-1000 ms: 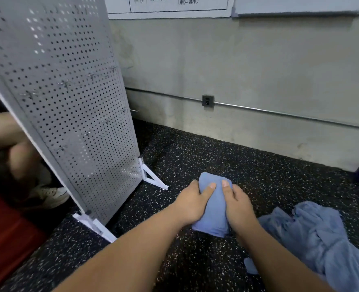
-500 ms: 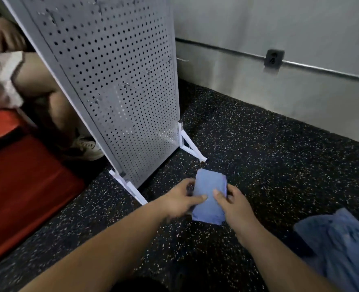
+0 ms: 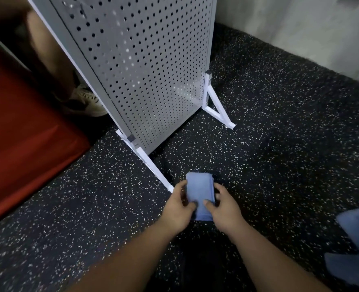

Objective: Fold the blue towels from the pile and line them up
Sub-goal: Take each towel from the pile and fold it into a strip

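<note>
A small folded blue towel (image 3: 200, 190) lies low on the speckled black floor (image 3: 279, 144), just right of the pegboard's front foot. My left hand (image 3: 179, 209) grips its left edge, thumb on top and fingers curled at the side. My right hand (image 3: 223, 207) grips its right edge the same way. The pile of unfolded blue towels (image 3: 355, 245) shows only partly at the right edge of the view.
A white pegboard panel (image 3: 144, 66) on white feet (image 3: 153, 167) stands just beyond the towel, to the left. Behind it are a person's leg and shoe (image 3: 85, 102) and a red mat (image 3: 22, 140). A grey wall (image 3: 300, 24) runs along the back right.
Both hands have carried the folded towel leftward from beside the pile down to the floor by the pegboard foot. The view has swung left and down, pushing the pile to the right edge.
</note>
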A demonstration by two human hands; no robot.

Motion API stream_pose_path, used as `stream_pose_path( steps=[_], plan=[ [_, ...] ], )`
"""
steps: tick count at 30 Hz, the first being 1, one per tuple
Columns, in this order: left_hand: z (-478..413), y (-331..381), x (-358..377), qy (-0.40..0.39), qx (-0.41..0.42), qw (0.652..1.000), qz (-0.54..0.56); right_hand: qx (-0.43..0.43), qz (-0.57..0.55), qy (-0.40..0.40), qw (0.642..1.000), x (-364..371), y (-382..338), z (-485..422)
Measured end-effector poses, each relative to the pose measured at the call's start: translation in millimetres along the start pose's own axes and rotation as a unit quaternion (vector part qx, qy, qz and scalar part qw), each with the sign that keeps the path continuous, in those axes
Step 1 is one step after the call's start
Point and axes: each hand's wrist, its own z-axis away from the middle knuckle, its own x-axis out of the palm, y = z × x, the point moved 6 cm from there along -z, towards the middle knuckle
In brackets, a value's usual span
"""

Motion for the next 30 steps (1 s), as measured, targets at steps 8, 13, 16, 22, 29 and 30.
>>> stream_pose_path(
  steps=[8, 13, 16, 22, 29, 30],
  plan=[
    [-20.6, -25.6, -10.8, 0.064, 0.022, 0.996, -0.060, 0.015, 0.043, 0.009, 0.999, 33.5, 9.6, -30.6],
    [-17.7, -39.0, -7.5, 0.056, -0.004, 0.987, -0.147, 0.019, 0.098, -0.028, 0.995, 49.2, 12.8, -36.8],
    [-17.4, -50.3, -8.7, 0.029, -0.027, 0.978, -0.204, 0.019, 0.140, -0.049, 0.989, 52.1, 17.2, -36.6],
    [-13.5, -36.5, -15.4, 0.016, -0.017, 0.960, -0.278, 0.040, 0.169, -0.061, 0.983, 29.7, 24.7, -24.0],
    [-2.5, 34.2, -4.7, -0.029, 0.018, 0.932, -0.361, 0.042, 0.169, -0.042, 0.984, -46.9, 8.1, 18.2],
    [1.5, 49.7, 0.9, -0.037, 0.031, 0.929, -0.366, 0.040, 0.166, -0.035, 0.985, -61.4, 4.6, 27.9]
  ],
)
